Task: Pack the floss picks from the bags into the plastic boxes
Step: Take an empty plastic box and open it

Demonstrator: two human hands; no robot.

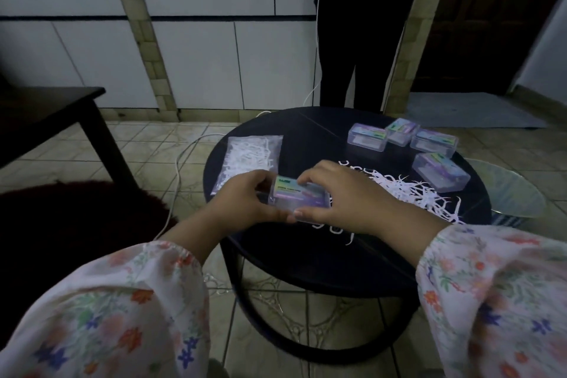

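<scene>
A clear plastic box [299,198] with a colourful label is held over the near left part of the round black table [313,132]. My left hand [245,202] grips its left end, and my right hand [340,196] curls over its right side, thumb under the front edge. A clear bag of white floss picks [250,156] lies flat just behind my left hand. Loose white floss picks [408,190] are heaped on the table to the right of my right hand. Several more labelled plastic boxes [402,136] with lids down stand at the back right, one nearer [440,172].
A person in dark clothes [362,40] stands just behind the table. A dark bench [52,113] is at the left. A white cable [181,156] runs over the tiled floor. A glass-topped object [518,193] sits low at the table's right.
</scene>
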